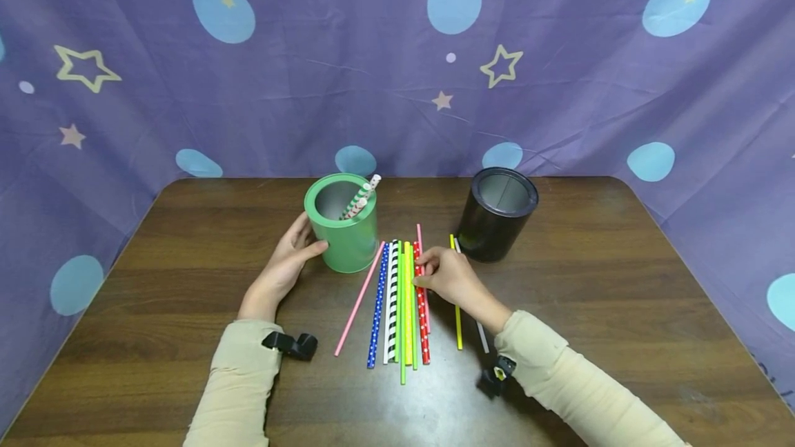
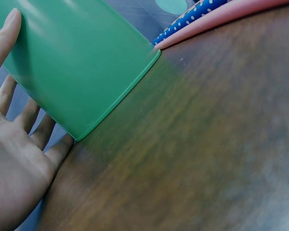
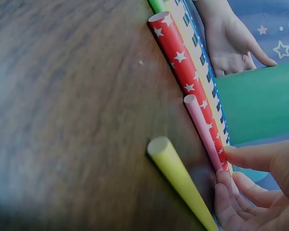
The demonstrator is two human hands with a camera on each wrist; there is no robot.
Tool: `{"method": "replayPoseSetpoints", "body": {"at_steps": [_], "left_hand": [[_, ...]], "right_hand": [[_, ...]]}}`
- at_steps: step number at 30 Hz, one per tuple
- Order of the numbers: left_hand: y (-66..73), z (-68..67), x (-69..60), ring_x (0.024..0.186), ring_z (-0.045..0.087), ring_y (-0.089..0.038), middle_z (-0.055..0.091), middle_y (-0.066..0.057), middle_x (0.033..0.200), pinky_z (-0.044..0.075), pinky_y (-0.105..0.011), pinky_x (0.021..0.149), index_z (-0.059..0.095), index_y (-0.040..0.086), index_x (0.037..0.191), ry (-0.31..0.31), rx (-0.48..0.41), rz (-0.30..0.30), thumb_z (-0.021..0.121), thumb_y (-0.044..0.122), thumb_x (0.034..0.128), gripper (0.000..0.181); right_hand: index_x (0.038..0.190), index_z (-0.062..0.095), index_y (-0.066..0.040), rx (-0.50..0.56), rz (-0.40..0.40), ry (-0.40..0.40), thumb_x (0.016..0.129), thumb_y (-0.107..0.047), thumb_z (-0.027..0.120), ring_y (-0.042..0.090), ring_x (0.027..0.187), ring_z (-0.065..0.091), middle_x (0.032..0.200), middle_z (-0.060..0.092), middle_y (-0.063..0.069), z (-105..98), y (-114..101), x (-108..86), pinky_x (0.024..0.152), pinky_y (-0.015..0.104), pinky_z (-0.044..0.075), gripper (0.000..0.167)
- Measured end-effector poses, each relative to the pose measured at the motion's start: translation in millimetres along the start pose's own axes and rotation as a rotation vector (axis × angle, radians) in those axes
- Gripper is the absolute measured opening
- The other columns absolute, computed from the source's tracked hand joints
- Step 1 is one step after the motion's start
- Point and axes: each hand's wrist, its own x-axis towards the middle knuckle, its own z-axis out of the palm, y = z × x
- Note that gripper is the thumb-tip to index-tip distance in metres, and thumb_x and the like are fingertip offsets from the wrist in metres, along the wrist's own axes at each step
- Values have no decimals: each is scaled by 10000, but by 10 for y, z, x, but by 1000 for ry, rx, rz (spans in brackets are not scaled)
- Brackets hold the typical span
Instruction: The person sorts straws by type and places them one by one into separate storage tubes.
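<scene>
A green can (image 1: pixel 349 247) stands on the left part of the table, with several patterned straws (image 1: pixel 360 202) leaning in it. The left hand (image 1: pixel 279 264) rests around the can's left side, thumb on its front; the left wrist view shows the thumb and spread fingers at the can (image 2: pixel 82 62). The right hand (image 1: pixel 450 278) is at the row of straws, thumb and fingertips at the upper part of the red straw with white stars (image 1: pixel 424 336). In the right wrist view the fingertips touch the red straw (image 3: pixel 180 57), beside a pink straw (image 3: pixel 202 127).
A black can (image 1: pixel 497 223) stands at the right. Blue, white, striped, green and yellow straws lie side by side at the centre, with a pink straw (image 1: pixel 357 305) slanting left of them. A yellow straw (image 1: pixel 459 326) and a white one (image 1: pixel 482 338) lie under the right hand.
</scene>
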Motion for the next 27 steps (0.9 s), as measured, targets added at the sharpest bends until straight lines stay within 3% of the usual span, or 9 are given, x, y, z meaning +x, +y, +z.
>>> {"method": "replayPoseSetpoints", "body": {"at_steps": [15, 21, 27], "left_hand": [[6, -1, -7, 1500, 88, -268, 144, -126, 1639, 72, -500, 1194, 169, 66, 1583, -2, 1, -6, 611, 10, 948, 775], [11, -8, -11, 1503, 73, -281, 132, -130, 1641, 72, -509, 1193, 164, 73, 1585, 0, 8, -4, 616, 19, 950, 782], [7, -9, -11, 1500, 88, -277, 141, -128, 1639, 73, -503, 1193, 167, 67, 1583, -2, 2, -4, 620, 19, 947, 783]], "right_hand": [[915, 705, -28, -91, 14, -2, 772, -132, 846, 106, 586, 498, 683, 577, -7, -46, 18, -30, 528, 240, 401, 227], [812, 710, -67, -187, -23, -21, 802, -179, 832, 126, 587, 498, 672, 584, -21, -14, -7, -13, 524, 250, 401, 166], [643, 657, -120, -207, -34, -27, 818, -138, 762, 94, 509, 461, 570, 532, -61, -14, -4, -20, 497, 241, 368, 205]]}}
